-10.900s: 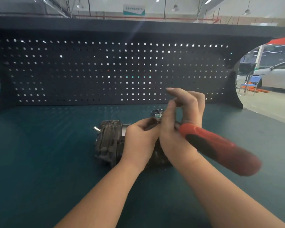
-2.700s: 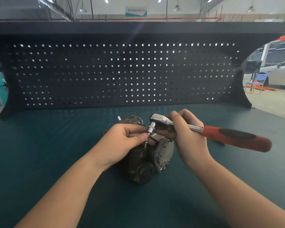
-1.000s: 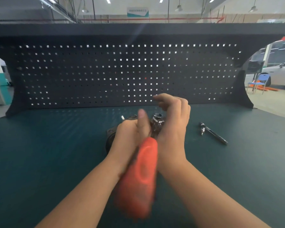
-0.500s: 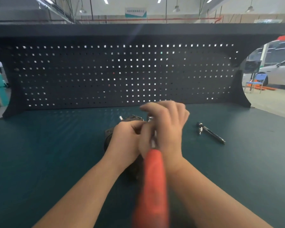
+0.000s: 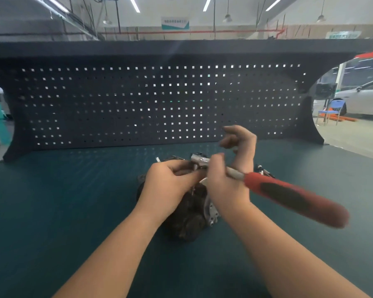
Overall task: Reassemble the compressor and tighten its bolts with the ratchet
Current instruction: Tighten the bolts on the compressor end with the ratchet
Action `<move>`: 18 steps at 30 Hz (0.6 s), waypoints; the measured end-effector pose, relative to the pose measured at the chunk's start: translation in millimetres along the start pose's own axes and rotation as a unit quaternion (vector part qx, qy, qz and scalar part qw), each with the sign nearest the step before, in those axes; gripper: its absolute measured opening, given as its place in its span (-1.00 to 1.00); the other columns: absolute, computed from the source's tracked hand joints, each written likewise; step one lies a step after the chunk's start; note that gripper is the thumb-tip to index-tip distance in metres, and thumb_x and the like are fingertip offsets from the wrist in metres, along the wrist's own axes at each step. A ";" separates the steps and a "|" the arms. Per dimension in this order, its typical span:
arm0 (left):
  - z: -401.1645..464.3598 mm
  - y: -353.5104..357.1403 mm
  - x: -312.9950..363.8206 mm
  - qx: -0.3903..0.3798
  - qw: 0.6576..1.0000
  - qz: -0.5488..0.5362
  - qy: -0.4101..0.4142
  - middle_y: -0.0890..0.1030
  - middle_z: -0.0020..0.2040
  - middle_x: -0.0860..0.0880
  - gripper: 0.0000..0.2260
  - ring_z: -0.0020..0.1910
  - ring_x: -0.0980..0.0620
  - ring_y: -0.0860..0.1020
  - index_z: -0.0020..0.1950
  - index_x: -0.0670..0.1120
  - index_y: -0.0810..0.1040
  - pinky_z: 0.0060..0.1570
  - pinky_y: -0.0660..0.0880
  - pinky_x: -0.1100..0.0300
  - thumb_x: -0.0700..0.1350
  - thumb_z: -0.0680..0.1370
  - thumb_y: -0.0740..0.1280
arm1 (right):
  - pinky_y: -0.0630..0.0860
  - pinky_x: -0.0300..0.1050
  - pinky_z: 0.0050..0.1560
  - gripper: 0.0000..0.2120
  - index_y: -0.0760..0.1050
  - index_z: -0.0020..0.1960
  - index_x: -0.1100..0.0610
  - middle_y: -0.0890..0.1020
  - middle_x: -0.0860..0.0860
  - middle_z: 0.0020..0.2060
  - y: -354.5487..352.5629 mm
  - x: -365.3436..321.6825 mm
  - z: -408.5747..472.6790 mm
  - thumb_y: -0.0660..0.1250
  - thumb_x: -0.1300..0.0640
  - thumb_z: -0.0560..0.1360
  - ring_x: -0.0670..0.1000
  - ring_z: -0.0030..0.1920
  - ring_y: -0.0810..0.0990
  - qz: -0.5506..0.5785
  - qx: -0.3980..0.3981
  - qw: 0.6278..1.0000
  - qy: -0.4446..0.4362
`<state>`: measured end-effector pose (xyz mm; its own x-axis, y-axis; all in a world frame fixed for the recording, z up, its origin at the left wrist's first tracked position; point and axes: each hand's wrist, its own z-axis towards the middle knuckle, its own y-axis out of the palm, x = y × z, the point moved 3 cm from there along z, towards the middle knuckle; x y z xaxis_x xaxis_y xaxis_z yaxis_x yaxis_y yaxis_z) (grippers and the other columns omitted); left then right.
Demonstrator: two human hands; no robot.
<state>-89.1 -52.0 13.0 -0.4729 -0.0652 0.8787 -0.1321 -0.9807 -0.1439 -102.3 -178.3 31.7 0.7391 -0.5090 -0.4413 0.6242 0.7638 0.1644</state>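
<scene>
A dark, grimy compressor point(image 5: 187, 220) lies on the green bench mat point(image 5: 63, 211) in the middle, its silver end plate point(image 5: 210, 211) facing right. My left hand point(image 5: 166, 186) rests on top of the compressor body and pinches at the bolt under the ratchet's head. My right hand point(image 5: 228, 179) grips the metal shaft of the ratchet point(image 5: 289, 196) close to its head, with the upper fingers spread. The chrome ratchet head point(image 5: 199, 160) sits above the compressor's top. The red and black handle points right and towards me.
A black pegboard back wall point(image 5: 155, 104) closes the far side of the bench. A small dark tool point(image 5: 265, 172) lies on the mat just behind my right hand, mostly hidden. The bench's right edge gives onto a workshop floor with a blue chair point(image 5: 329, 110) and a white car point(image 5: 366, 97).
The ratchet handle has swung from pointing straight towards me round to the right. Both hands have stayed on the compressor's top. My right fingers have opened out.
</scene>
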 end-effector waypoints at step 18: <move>-0.4 -2.4 1.9 -0.016 1.000 0.000 0.001 0.70 -0.32 -0.03 -0.87 -0.35 0.20 0.59 -0.25 -0.07 0.71 -0.34 0.49 0.35 -0.27 0.44 0.44 | 0.33 0.09 0.07 -0.54 0.34 0.10 -0.08 0.42 -0.15 -0.21 8.9 -23.0 -3.5 0.14 0.28 0.26 -0.02 -0.08 0.37 -0.066 -0.004 0.988 -0.136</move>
<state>-90.1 -49.6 14.9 -0.4754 -0.0648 0.8774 -0.1590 -0.9745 -0.1581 -114.7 -158.4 40.2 0.6922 -0.6920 -0.2049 0.7191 0.6854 0.1145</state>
